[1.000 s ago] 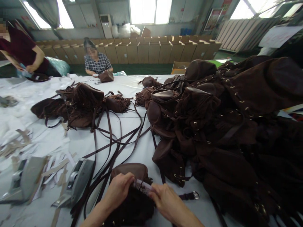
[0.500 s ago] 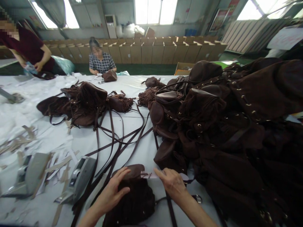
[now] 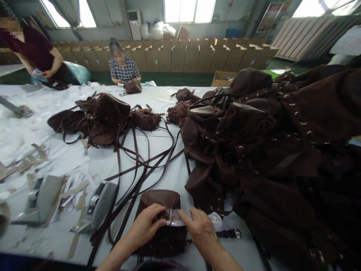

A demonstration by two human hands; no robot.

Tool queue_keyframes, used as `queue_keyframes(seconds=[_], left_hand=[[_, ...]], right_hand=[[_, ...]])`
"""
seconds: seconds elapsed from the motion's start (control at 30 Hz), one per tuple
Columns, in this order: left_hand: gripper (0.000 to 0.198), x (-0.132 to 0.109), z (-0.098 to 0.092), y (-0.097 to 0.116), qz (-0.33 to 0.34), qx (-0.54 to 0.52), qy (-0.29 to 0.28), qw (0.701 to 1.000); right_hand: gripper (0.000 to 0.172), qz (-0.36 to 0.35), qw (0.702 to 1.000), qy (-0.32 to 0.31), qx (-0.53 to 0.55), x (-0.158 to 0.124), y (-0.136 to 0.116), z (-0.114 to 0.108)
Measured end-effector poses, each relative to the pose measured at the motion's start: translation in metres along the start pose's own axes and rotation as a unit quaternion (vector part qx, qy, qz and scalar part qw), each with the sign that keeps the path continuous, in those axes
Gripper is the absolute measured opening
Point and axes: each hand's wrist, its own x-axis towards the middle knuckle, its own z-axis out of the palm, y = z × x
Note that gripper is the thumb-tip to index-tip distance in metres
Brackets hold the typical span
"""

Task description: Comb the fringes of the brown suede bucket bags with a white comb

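A dark brown bag (image 3: 160, 197) lies on the white table near the bottom middle, its smooth end pointing away from me. Across its fringe is a pale comb (image 3: 175, 217), teeth up, with dark strands between some teeth. My right hand (image 3: 201, 226) is closed around the comb at its right side, and a whitish rounded end shows beyond the fingers. At the comb's left end, my left hand (image 3: 148, 224) has its thumb and fingers pinched on the dark fringe.
Brown bags are heaped high on the right (image 3: 254, 165). More bags (image 3: 104, 116) with long tangled straps lie left of centre. Two grey tape dispensers (image 3: 97, 207) and paper scraps are at the left. Two people work across the table, before cardboard boxes (image 3: 191, 58).
My left hand has moved right and closed on the fringe beside the comb. The comb's teeth now show clearly, and the bag's smooth end is more visible.
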Motion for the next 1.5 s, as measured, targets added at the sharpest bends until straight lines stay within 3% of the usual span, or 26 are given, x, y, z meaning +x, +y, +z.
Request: queue_keyframes(seconds=[0.13,0.27,0.37,0.47,0.57,0.7,0.77,0.83,0.9,0.97,1.03,1.1,1.17,1.33,1.43,1.5], left_hand=[[0.04,0.002,0.001,-0.006,-0.037,-0.018,-0.048,0.998],[0.018,0.001,-0.011,-0.001,-0.009,0.011,-0.076,0.997],[0.016,0.001,-0.019,0.007,0.006,0.005,-0.103,0.995],[0.014,0.004,-0.021,0.011,0.001,-0.074,-0.134,0.988],[0.019,0.008,-0.016,0.003,-0.023,-0.107,-0.1,0.989],[0.018,0.005,0.001,-0.031,-0.067,-0.022,-0.027,0.997],[0.016,-0.004,0.008,-0.052,-0.096,-0.001,-0.016,0.995],[0.011,-0.016,0.008,-0.069,-0.109,0.002,-0.008,0.994],[0.016,-0.024,0.0,-0.082,-0.118,-0.022,0.017,0.993],[0.029,-0.027,-0.013,-0.093,-0.135,-0.07,0.087,0.984],[0.041,-0.025,-0.025,-0.102,-0.164,-0.105,0.188,0.963],[0.053,-0.02,-0.03,-0.112,-0.189,-0.103,0.242,0.946],[0.059,-0.014,-0.026,-0.122,-0.203,-0.094,0.224,0.949],[0.071,-0.015,0.005,-0.146,-0.151,-0.131,0.098,0.975],[0.081,-0.023,0.018,-0.155,-0.1,-0.224,0.023,0.969],[0.071,-0.024,0.021,-0.147,-0.093,-0.232,0.037,0.967]], right_hand=[[0.042,-0.016,1.0,0.003,-0.014,0.0,0.002,-0.002],[0.035,-0.066,0.997,-0.041,0.017,0.0,0.007,-0.013],[0.028,-0.106,0.986,-0.095,0.091,0.004,0.006,-0.024],[0.024,-0.106,0.957,-0.133,0.234,0.011,-0.006,-0.032],[0.029,-0.043,0.898,-0.139,0.414,0.019,-0.027,-0.045],[0.046,-0.003,0.819,-0.103,0.564,0.033,-0.039,-0.079],[0.045,0.077,0.797,-0.049,0.597,0.043,-0.03,-0.094],[0.043,0.207,0.773,-0.026,0.599,0.053,-0.012,-0.1],[0.043,0.288,0.748,-0.066,0.595,0.057,0.006,-0.093],[0.045,0.302,0.734,-0.112,0.598,0.055,0.017,-0.078],[0.047,0.311,0.741,-0.119,0.583,0.048,0.02,-0.058],[0.047,0.329,0.759,-0.107,0.552,0.038,0.018,-0.038],[0.048,0.351,0.761,-0.106,0.535,0.028,0.014,-0.02],[0.05,0.393,0.708,-0.128,0.572,0.009,0.005,0.016],[0.05,0.397,0.712,-0.115,0.568,0.005,0.0,0.032],[0.049,0.394,0.718,-0.109,0.563,0.006,-0.004,0.042]])
